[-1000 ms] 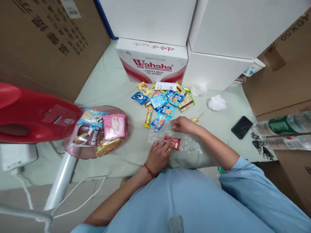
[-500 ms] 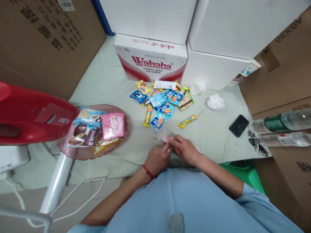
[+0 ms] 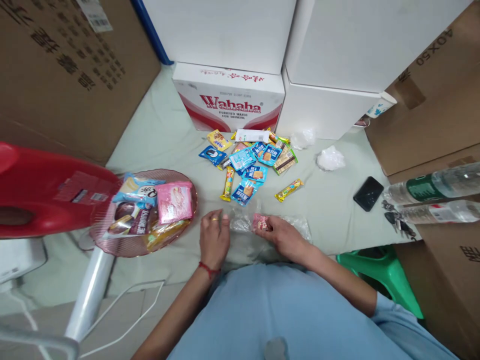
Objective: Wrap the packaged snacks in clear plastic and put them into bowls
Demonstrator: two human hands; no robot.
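Left hand (image 3: 215, 241) has shifted toward the left of the frame, away from the right hand (image 3: 288, 240)

From my remote seat, I see both bare hands in the lower centre of the frame, just above a light blue fabric shirt (image 3: 247, 315). Also in the lower centre is a small, flat, red-and-pink wrapped packet (image 3: 258, 221); the right thumb and fingers are closed on its right end. It lies on or inside a crumpled, clear plastic bag (image 3: 240, 220); I cannot tell which. Left fingers curl close to the thumb beside the bag's left end, but I cannot tell whether they pinch the film.

Just beyond, at the centre, are flat blue plastic biscuit packets (image 3: 245, 190). At the left of the frame, a pink, see-through, ribbed bowl (image 3: 125, 248) holds larger packets.

I judge the red-and-pink packet light, its wrapper slick and slightly flexible, its contents perhaps brittle. I would take it lightly by a short end and spare the middle. The bag looks thin, limp and slippery; I would pinch a flat edge with two fingertips.
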